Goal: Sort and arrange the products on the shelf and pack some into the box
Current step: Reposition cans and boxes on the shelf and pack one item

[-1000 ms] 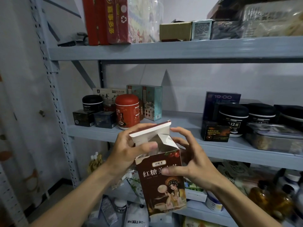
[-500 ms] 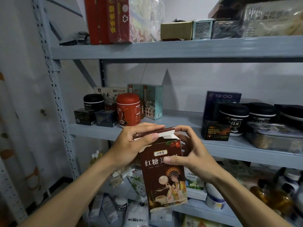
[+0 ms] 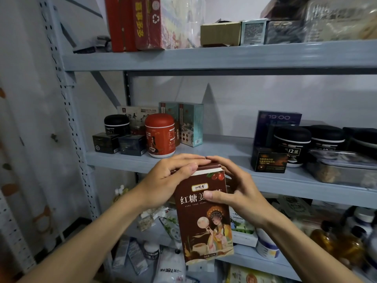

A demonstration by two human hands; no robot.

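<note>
1. In the air: tall dark-brown cardboard box (image 3: pixel 204 217) with a painted lady on its front, upright, below and just right of the red round-topped plastic jar (image 3: pixel 160 135), nearer the camera.
2. Grip, left hand (image 3: pixel 169 180): fingers curl over the box top on the jar's side, thumb on the upper front edge.
3. Grip, right hand (image 3: pixel 238 193): fingers arch over the top from the side away from the jar, thumb pressing the front face.
4. Top flap lies flat.
5. Teal cardboard carton (image 3: pixel 190 124) stands just behind the jar.

Pale wall (image 3: pixel 265 94); perhaps a patterned curtain (image 3: pixel 20 139) left.
</note>
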